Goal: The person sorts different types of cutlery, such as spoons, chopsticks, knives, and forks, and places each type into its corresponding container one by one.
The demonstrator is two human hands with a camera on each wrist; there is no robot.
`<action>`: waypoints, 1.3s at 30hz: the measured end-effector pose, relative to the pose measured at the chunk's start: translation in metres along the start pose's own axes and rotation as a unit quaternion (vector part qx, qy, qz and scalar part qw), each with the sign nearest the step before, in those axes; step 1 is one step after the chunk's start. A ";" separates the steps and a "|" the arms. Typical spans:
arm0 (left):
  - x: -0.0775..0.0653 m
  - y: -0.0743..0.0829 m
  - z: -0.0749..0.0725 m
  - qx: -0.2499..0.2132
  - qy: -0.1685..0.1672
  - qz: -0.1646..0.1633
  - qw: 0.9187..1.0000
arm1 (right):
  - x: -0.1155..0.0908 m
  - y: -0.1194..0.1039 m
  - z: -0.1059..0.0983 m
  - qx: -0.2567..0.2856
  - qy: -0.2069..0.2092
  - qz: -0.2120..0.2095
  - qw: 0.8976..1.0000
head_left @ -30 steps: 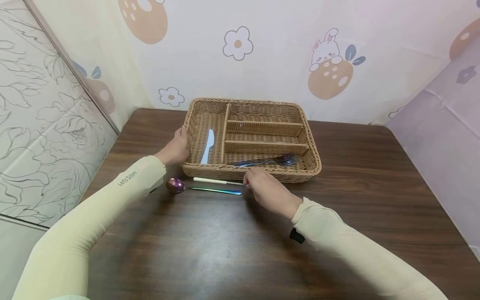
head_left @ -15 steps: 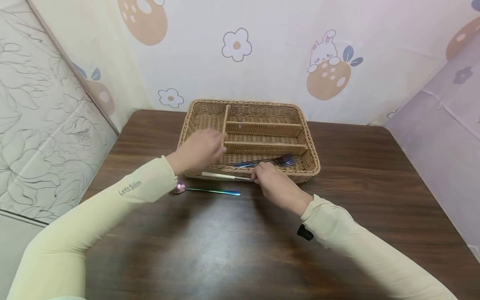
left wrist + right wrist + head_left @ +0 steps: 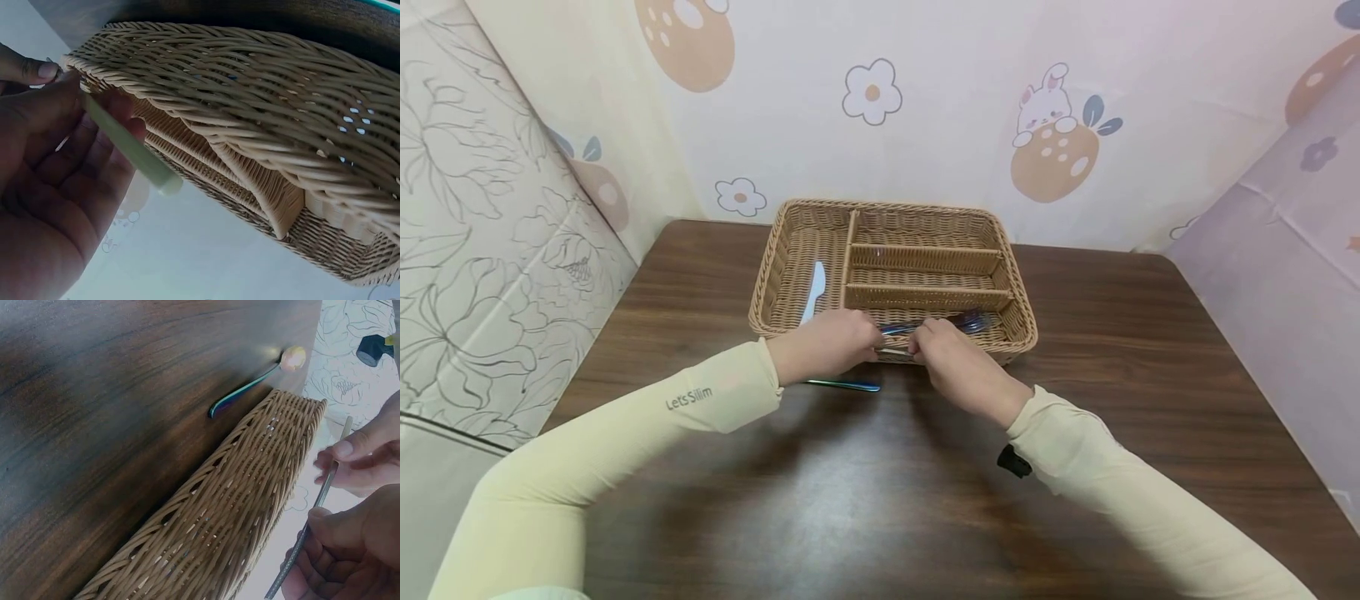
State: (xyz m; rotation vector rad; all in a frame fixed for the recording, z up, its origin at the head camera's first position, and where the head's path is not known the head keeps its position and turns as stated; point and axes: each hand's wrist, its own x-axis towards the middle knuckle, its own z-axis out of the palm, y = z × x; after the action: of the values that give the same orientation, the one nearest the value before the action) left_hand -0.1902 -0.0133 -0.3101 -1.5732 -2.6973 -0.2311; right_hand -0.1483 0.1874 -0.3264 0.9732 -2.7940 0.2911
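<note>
Both hands hold one cream-handled utensil (image 3: 134, 150) with a narrow metal shaft, over the front rim of a wicker cutlery basket (image 3: 1022, 292). My left hand (image 3: 831, 342) pinches it where handle meets metal; the handle slants across the palm in the left wrist view. Thumb and fingers of my right hand (image 3: 958, 371) grip the metal part (image 3: 322, 490), whose far end reaches the bottom edge of the right wrist view. Inside the basket, a pale blue plastic knife (image 3: 816, 287) lies in the left compartment. Dark metallic forks (image 3: 973, 321) lie in the front right one.
A rainbow-coloured spoon (image 3: 292, 358) lies on the dark wood table (image 3: 850, 500) in front of the basket; the left forearm hides its bowl in the head view. A patterned wall covering (image 3: 925, 142) rises right behind the basket.
My left hand has let go of the basket's left side and moved right, now gripping the utensil too. The right hand has lifted the utensil from the table to the rim.
</note>
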 end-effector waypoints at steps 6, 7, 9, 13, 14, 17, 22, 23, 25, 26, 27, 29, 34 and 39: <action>0.002 -0.001 0.004 -0.008 -0.002 -0.009 1.000 | 0.000 0.002 -0.001 -0.002 0.000 0.001 1.000; 0.002 -0.001 0.004 -0.009 -0.001 -0.010 1.000 | 0.000 0.002 0.000 -0.002 0.000 0.002 1.000; 0.001 -0.001 0.004 -0.011 -0.001 -0.007 1.000 | 0.000 0.002 0.000 0.002 -0.001 0.002 1.000; 0.000 -0.003 0.003 -0.019 0.000 -0.002 1.000 | 0.001 0.003 -0.003 0.030 -0.015 0.013 0.999; 0.000 -0.003 0.002 -0.024 0.000 -0.002 1.000 | 0.002 0.004 -0.005 0.041 -0.020 0.023 0.999; -0.001 -0.006 0.000 -0.039 0.004 0.000 0.999 | 0.003 0.012 -0.011 0.075 -0.025 0.065 0.995; -0.004 -0.011 -0.006 -0.055 0.021 -0.002 0.998 | 0.001 0.043 -0.023 0.094 0.012 0.140 0.986; -0.004 -0.012 -0.007 -0.056 0.024 -0.002 0.998 | -0.001 0.051 -0.025 0.092 0.024 0.155 0.983; -0.005 -0.013 -0.011 -0.061 0.026 -0.005 0.998 | -0.005 0.069 -0.028 0.084 0.047 0.184 0.978; -0.005 -0.014 -0.013 -0.065 0.026 -0.007 0.998 | -0.007 0.078 -0.029 0.083 0.056 0.201 0.974; -0.004 -0.015 -0.014 -0.063 0.027 -0.008 0.998 | -0.010 0.086 -0.029 0.081 0.063 0.217 0.971; -0.004 -0.015 -0.018 -0.065 0.029 -0.012 0.997 | -0.015 0.100 -0.029 0.081 0.070 0.243 0.964; -0.003 -0.016 -0.025 -0.059 0.032 -0.026 0.997 | -0.024 0.125 -0.018 0.106 0.055 0.284 0.951; -0.001 -0.017 -0.031 -0.053 0.036 -0.038 0.997 | -0.029 0.133 -0.002 0.151 0.034 0.311 0.937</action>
State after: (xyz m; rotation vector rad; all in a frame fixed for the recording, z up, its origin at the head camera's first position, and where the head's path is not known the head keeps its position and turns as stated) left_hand -0.2060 -0.0266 -0.2817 -1.4566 -2.7356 -0.4296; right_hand -0.2095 0.3077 -0.3476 0.0725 -2.9633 0.8337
